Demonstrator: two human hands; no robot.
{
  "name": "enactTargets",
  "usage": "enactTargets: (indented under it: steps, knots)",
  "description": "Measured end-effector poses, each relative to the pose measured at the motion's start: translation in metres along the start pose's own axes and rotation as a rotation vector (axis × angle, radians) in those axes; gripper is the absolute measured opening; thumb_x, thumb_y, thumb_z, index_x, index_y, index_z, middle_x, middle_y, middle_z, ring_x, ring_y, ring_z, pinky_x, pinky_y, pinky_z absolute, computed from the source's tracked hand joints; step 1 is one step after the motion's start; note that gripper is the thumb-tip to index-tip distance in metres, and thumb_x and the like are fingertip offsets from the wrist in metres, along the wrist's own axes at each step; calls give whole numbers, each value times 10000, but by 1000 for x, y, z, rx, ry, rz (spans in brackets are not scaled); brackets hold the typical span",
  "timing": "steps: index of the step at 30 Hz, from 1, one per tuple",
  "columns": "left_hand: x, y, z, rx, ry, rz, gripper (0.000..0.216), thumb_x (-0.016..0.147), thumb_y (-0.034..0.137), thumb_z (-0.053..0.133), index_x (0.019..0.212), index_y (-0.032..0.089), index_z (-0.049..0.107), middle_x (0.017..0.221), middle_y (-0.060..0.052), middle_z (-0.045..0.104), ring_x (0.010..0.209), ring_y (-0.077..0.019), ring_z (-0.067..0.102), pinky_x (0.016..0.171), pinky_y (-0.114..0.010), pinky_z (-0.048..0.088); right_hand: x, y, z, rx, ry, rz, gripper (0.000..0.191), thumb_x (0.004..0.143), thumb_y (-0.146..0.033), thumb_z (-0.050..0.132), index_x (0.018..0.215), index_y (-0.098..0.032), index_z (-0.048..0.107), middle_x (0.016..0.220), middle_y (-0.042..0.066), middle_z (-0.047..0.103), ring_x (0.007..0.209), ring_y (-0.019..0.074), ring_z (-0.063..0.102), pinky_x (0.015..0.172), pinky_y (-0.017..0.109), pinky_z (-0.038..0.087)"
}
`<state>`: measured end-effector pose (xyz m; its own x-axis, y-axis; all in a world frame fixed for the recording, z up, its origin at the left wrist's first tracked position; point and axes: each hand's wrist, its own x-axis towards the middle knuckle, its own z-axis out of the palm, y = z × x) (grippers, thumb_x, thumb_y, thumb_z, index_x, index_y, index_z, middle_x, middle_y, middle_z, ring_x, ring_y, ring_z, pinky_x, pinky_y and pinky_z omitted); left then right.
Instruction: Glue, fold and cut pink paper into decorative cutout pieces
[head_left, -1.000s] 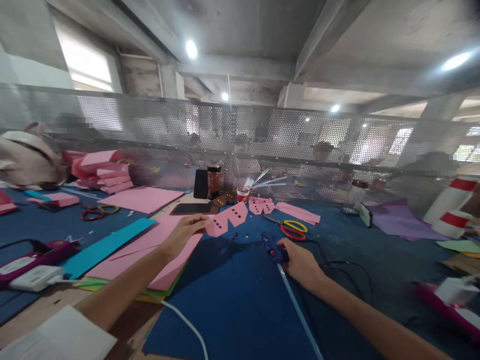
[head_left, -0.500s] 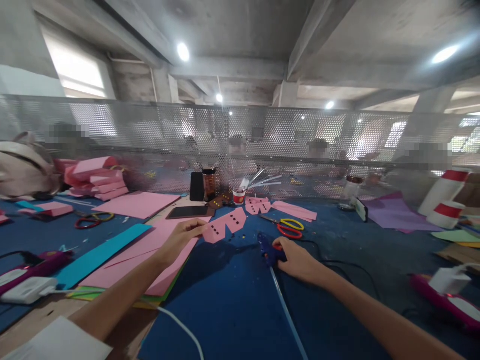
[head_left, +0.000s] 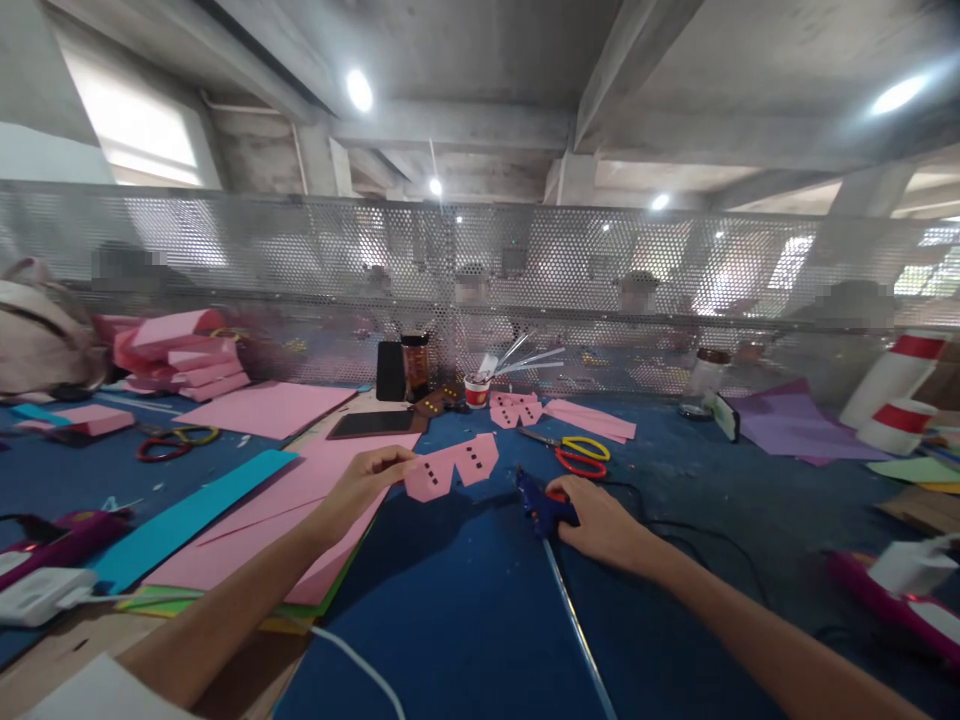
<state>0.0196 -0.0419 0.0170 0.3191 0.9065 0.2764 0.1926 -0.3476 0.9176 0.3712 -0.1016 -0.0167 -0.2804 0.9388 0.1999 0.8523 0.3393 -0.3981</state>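
Between the fingers and thumb of my left hand [head_left: 369, 484] is a pink paper cutout [head_left: 450, 468], pinched at its left end and raised over the blue table. It has a notch in its lower edge and small black squares on its face. My right hand [head_left: 600, 515] is wrapped round a blue glue gun [head_left: 538, 503], whose nozzle points up and away. A long clear glue stick [head_left: 574, 610] runs from the gun's back toward me. Beyond the hands lie a second pink cutout [head_left: 516, 408] and scissors [head_left: 581, 455] with red and yellow handles.
Pink sheets [head_left: 247, 530] and a turquoise strip [head_left: 195, 515] lie at the left. A dark phone [head_left: 371, 425] and a paper cup [head_left: 477, 391] with glue sticks stand farther back. A perforated metal screen [head_left: 495, 265] closes the far side. Purple power strips [head_left: 892, 600] flank the table.
The pink cutout in my left hand has turned slightly, its notch now facing more squarely toward me. My right hand keeps its hold on the glue gun, nearly still. The view has shifted slightly.
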Motion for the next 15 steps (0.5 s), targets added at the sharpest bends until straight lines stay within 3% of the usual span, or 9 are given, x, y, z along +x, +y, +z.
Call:
enactTargets:
  steps: [11,15]
  knots:
    - [-6,9,5,93,-4,63,259,882,418,626,876,171,704,881,-38,673,876,-209,576,801,-291,430,-6,0,-9,-169,-47,-32,459,811,-248,588,1268,-214,613,1190,120,594,1148,304,528,1005,454,382]
    - [-10,16,11,207,27,162,223,893,396,614,868,189,692,876,-33,658,855,-205,583,773,-283,438,-11,-9,-25,-195,70,-48,472,830,-340,663,1289,-248,605,1324,122,552,1267,340,455,1068,531,316]
